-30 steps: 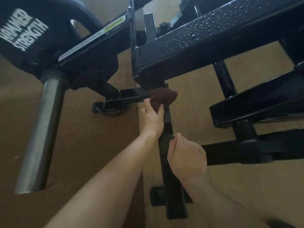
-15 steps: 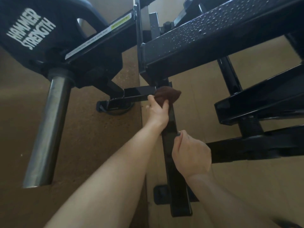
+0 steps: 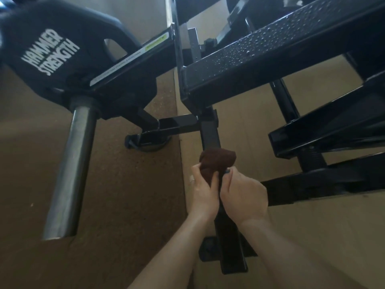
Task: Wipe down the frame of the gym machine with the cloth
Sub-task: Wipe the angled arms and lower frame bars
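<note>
Two hands, left hand (image 3: 203, 191) and right hand (image 3: 243, 195), each grip one cloth (image 3: 217, 162) on one frame bar (image 3: 211, 136).

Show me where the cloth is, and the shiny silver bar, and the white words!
cloth (image 3: 217, 161), head view, bunched middle.
silver bar (image 3: 71, 163), head view, mid-length.
white words (image 3: 51, 53), head view, centre of lettering.

Both hands hide the frame bar (image 3: 210, 136) beneath them.
</note>
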### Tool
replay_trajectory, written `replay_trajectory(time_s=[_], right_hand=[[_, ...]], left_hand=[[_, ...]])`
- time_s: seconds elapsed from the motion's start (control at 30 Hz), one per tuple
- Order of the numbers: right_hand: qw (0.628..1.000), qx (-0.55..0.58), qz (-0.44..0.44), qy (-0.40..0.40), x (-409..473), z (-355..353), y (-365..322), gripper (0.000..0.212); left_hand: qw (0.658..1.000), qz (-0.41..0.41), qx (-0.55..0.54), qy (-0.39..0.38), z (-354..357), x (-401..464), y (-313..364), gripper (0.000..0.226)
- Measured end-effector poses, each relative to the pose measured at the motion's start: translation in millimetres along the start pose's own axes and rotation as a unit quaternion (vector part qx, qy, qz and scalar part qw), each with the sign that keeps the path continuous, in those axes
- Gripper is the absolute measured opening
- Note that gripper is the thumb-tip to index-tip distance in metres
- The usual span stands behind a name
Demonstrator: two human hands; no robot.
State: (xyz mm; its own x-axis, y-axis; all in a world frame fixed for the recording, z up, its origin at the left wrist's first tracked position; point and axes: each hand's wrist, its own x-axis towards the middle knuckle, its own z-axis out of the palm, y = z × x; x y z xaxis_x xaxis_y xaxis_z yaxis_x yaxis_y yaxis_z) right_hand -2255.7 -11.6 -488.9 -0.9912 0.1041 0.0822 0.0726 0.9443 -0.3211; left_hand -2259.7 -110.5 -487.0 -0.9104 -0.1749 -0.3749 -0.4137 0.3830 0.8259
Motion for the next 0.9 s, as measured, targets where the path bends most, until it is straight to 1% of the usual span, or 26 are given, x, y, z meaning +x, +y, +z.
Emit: replay_trajectory(time_s=[0.13, 0.23, 0.3, 0.4, 0.47, 0.53, 0.63, 0.77, 0.83, 0.9], right_hand=[[1.000, 0.020, -0.006, -0.012, -0.5, 2.1, 2.3, 0.042], [0.999, 0.038, -0.004, -0.027, -0.8, 2.6, 4.2, 0.042], [0.998, 0.053, 0.001, -0.037, -1.2, 0.8, 4.2, 0.037], [0.997, 0.072, 0.003, -0.025, 0.9, -0.8, 3.0, 0.031], [0.997, 0.079, 0.005, -0.025, 3.0, 0.7, 3.0, 0.029], [0.997, 0.073, 0.005, -0.033, 3.5, 0.4, 2.5, 0.030], [0.997, 0.066, 0.001, -0.034, 2.7, -2.5, 2.5, 0.034], [0.993, 0.099, 0.046, -0.052, 5.6, -3.6, 1.3, 0.040], [0.991, 0.111, 0.041, -0.066, 4.6, -5.8, 1.7, 0.041], [0.988, 0.105, 0.031, -0.110, 7.0, -8.6, 4.9, 0.041]], left_hand=[[0.999, 0.007, 0.041, 0.005, -2.7, 13.2, 2.9, 0.030], [0.997, -0.027, 0.078, 0.009, -5.3, 36.3, 19.6, 0.035], [0.994, -0.056, 0.087, 0.018, -5.6, 56.9, 36.9, 0.040], [0.994, -0.077, 0.068, 0.028, -6.0, 80.0, 55.6, 0.043], [0.995, -0.076, 0.051, 0.031, -4.2, 81.9, 58.3, 0.041], [0.995, -0.080, 0.053, 0.026, -4.2, 78.5, 56.7, 0.039], [0.992, -0.095, 0.080, -0.010, -12.8, 77.4, 58.3, 0.043], [0.987, -0.079, 0.129, -0.054, -21.1, 70.1, 55.6, 0.043], [0.985, -0.045, 0.161, -0.035, -21.2, 74.9, 55.9, 0.044], [0.983, -0.041, 0.178, -0.010, -20.1, 97.0, 68.4, 0.047]])
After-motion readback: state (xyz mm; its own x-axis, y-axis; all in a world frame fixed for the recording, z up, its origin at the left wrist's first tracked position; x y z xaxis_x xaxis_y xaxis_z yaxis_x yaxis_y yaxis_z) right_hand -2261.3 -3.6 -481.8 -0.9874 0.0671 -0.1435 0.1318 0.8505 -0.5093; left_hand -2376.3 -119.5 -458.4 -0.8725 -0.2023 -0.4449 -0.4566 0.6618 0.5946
